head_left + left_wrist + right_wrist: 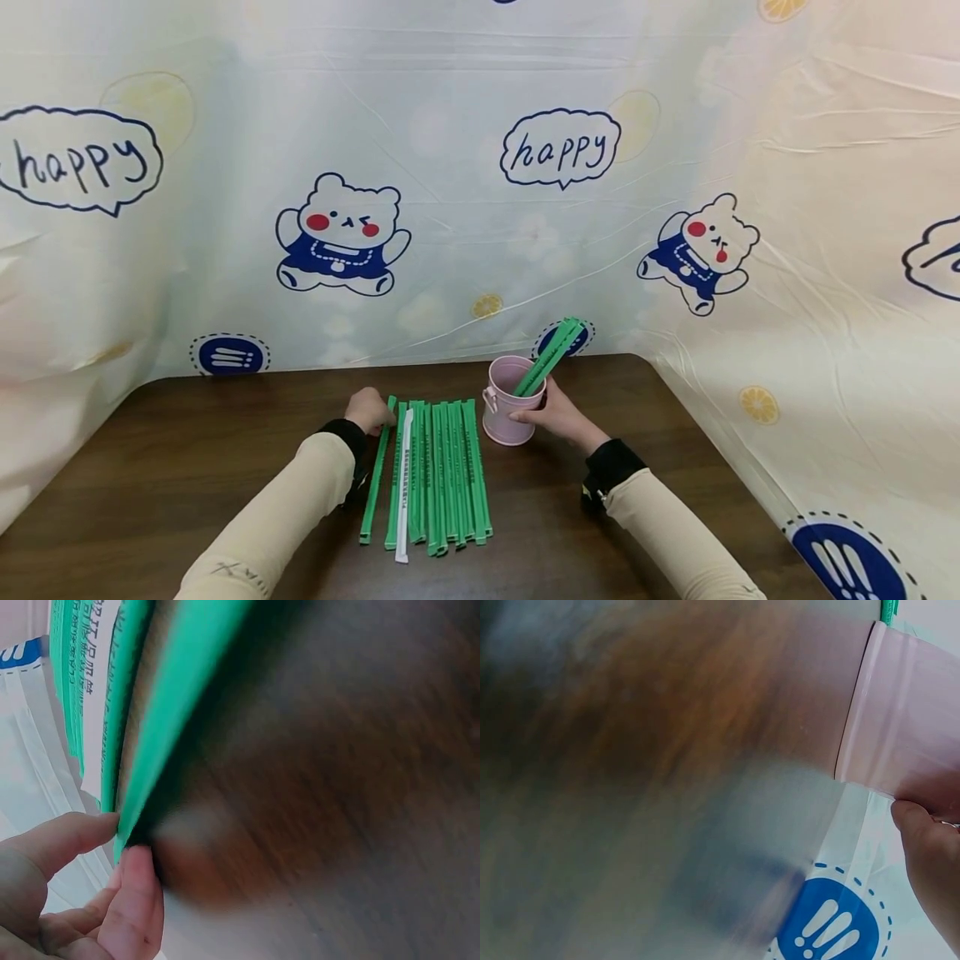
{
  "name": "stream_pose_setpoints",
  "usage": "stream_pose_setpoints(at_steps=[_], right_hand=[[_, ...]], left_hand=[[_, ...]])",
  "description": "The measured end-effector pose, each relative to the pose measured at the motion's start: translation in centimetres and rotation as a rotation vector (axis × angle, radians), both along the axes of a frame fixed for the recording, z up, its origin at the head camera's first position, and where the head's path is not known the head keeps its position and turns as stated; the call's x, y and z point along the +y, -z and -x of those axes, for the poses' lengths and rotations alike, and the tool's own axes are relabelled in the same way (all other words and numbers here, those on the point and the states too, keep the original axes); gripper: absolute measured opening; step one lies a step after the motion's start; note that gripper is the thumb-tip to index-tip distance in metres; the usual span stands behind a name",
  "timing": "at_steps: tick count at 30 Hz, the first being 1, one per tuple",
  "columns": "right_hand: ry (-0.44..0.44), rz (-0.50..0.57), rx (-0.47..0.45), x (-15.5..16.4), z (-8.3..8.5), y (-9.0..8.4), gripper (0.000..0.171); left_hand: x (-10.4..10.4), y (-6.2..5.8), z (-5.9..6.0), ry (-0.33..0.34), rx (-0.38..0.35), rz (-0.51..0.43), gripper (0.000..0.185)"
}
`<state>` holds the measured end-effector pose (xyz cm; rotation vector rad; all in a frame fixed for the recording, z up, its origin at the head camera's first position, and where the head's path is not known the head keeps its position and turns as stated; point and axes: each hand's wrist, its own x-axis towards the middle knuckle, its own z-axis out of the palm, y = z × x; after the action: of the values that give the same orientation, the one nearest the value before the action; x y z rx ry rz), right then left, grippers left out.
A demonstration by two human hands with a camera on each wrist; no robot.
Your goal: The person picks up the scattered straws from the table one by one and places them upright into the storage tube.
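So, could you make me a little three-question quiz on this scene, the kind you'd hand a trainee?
1. True or false: the pink bucket stands to the left of the row of green strips.

2. Multiple choice: where does the white strip lie?
A) In the bucket
B) Near the row's left end
C) At the row's right end

3. Short answer: what do the left hand and the right hand each hold?

Key:
1. False; it stands to the right.
2. B.
3. The left pinches the leftmost green strip near its far end; the right holds the bucket by its side.
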<state>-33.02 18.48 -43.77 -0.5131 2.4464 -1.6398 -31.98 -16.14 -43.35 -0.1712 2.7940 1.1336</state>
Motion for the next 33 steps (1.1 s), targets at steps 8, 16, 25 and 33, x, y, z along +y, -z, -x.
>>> stream_pose_setpoints(at_steps=[8,16,25,33], right_hand=[[-0.007,-0.002,0.011,0.1,0.1,0.1,0.092],[0.006,0.006,-0.003,0.1,0.1,0.2,0.092],[0.012,-0.005,-0.001,0.2,0.1,0.3,0.093],[0.014,-0.009,-0.010,0.1,0.2,0.2,0.093]], left_hand=[[-0.1,-0.4,-0.2,-0.039,-0.051,-0.056,0.010],[-1.1,-1.0,0.1,-0.063,-0.117,-0.220,0.027],[-2.0,-4.8,1.2,0.043,-0.072,-0.369,0.041],[-0.7,-12.5,1.6,0.114,0.090,-0.402,0.044]])
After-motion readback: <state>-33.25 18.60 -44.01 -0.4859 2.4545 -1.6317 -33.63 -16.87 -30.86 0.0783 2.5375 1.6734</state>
